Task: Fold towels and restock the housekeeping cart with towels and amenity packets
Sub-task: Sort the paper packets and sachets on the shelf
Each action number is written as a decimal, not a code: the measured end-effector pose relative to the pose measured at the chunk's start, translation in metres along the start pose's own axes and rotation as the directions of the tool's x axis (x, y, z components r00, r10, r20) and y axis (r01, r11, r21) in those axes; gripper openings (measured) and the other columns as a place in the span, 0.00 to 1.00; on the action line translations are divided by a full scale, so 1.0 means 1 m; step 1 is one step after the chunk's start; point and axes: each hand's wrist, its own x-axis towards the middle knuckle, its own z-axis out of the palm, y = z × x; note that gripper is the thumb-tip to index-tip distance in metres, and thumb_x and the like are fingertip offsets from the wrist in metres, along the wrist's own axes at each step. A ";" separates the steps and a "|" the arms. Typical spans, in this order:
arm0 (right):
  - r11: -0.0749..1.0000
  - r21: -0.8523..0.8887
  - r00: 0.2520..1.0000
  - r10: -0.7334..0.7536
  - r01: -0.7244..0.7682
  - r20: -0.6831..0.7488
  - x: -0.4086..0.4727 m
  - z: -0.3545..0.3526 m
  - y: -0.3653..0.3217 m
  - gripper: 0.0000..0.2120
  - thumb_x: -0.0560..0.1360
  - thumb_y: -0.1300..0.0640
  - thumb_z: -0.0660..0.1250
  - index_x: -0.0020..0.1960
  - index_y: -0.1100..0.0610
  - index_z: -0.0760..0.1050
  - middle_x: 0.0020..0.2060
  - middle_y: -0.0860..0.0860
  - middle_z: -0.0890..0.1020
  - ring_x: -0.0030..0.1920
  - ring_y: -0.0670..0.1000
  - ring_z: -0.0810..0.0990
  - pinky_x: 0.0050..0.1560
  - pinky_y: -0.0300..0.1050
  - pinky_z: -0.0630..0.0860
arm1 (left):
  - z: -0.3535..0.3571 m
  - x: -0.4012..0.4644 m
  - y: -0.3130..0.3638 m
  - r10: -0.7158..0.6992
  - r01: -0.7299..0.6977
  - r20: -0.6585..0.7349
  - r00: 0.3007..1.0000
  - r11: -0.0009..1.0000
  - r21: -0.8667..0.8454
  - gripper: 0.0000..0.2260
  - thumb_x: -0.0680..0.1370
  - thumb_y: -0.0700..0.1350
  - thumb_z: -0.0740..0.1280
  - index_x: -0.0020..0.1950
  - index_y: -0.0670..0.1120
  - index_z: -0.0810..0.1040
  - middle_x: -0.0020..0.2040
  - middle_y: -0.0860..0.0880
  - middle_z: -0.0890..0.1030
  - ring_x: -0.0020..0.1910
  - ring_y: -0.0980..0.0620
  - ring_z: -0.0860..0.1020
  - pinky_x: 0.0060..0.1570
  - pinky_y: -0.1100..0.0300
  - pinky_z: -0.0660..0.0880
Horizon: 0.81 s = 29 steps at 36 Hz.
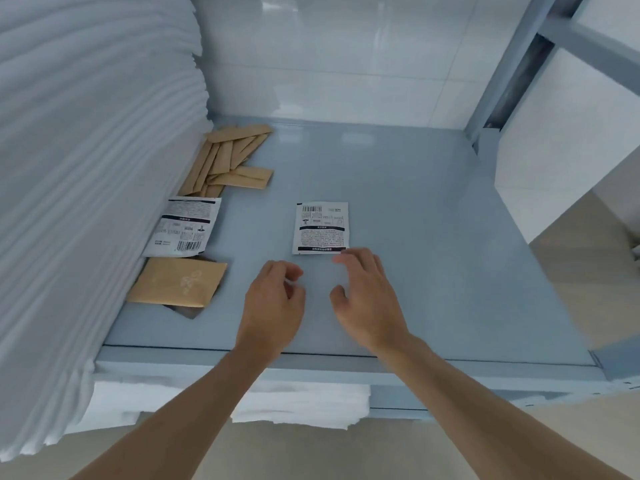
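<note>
A white printed amenity packet (321,227) lies flat in the middle of the grey cart shelf (433,237). My right hand (367,299) hovers just below it, fingers spread, fingertips at its lower right corner. My left hand (273,303) is beside it, fingers loosely curled, holding nothing. A tall stack of folded white towels (86,168) fills the shelf's left side. Beside the stack lie another white packet (183,226), a tan packet (180,282) and several narrow tan sachets (232,157).
Grey cart posts (502,81) rise at the right back. More folded white towels (301,403) sit on the lower shelf under the front edge. White tiled wall behind; beige floor below and to the right.
</note>
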 end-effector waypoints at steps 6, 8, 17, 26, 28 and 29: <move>0.960 -0.252 0.984 -0.080 0.119 0.158 0.031 0.001 0.006 0.28 0.82 0.50 0.57 0.79 0.54 0.55 0.78 0.48 0.59 0.77 0.49 0.54 0.74 0.46 0.52 | 0.010 0.011 -0.002 0.038 -0.031 -0.104 0.994 0.998 0.062 0.13 0.76 0.33 0.64 0.58 0.42 0.78 0.56 0.51 0.74 0.36 0.57 0.74 0.41 0.65 0.67; 0.939 -0.323 0.986 -0.077 0.120 0.145 0.026 -0.001 0.014 0.25 0.82 0.49 0.55 0.78 0.54 0.59 0.76 0.48 0.63 0.76 0.50 0.59 0.74 0.47 0.55 | 0.010 0.011 -0.002 0.066 -0.057 -0.107 0.992 0.995 0.083 0.13 0.75 0.32 0.64 0.58 0.43 0.78 0.57 0.50 0.74 0.36 0.57 0.74 0.41 0.61 0.71; 0.904 -0.413 0.981 -0.169 0.113 -0.100 -0.031 -0.029 0.070 0.15 0.73 0.61 0.69 0.59 0.59 0.79 0.52 0.56 0.79 0.51 0.61 0.78 0.51 0.57 0.72 | -0.045 0.057 -0.015 0.153 -0.018 -0.191 0.970 0.822 0.570 0.20 0.75 0.39 0.69 0.66 0.41 0.72 0.68 0.39 0.68 0.66 0.39 0.68 0.65 0.46 0.67; 0.941 -0.326 0.992 -0.113 0.088 -0.059 -0.031 -0.036 0.075 0.15 0.70 0.62 0.75 0.55 0.61 0.77 0.62 0.60 0.76 0.60 0.63 0.75 0.57 0.57 0.73 | -0.079 0.077 -0.047 -0.260 0.285 -0.144 0.955 0.664 0.691 0.27 0.81 0.53 0.63 0.74 0.39 0.60 0.71 0.34 0.65 0.70 0.33 0.65 0.67 0.40 0.65; 0.942 -0.318 0.990 -0.130 0.108 -0.048 -0.031 -0.036 0.074 0.17 0.71 0.60 0.75 0.57 0.61 0.76 0.62 0.58 0.78 0.61 0.61 0.77 0.59 0.56 0.73 | -0.080 0.073 -0.048 -0.232 0.260 -0.142 0.962 0.633 0.729 0.22 0.82 0.50 0.62 0.71 0.39 0.64 0.68 0.34 0.69 0.67 0.33 0.68 0.63 0.41 0.68; 0.939 -0.325 0.989 -0.141 0.116 -0.052 -0.031 -0.035 0.074 0.18 0.71 0.60 0.75 0.58 0.61 0.76 0.61 0.57 0.79 0.60 0.61 0.77 0.58 0.56 0.73 | -0.081 0.071 -0.049 -0.206 0.244 -0.146 0.968 0.619 0.746 0.20 0.82 0.48 0.62 0.69 0.38 0.66 0.67 0.35 0.70 0.65 0.34 0.70 0.61 0.42 0.69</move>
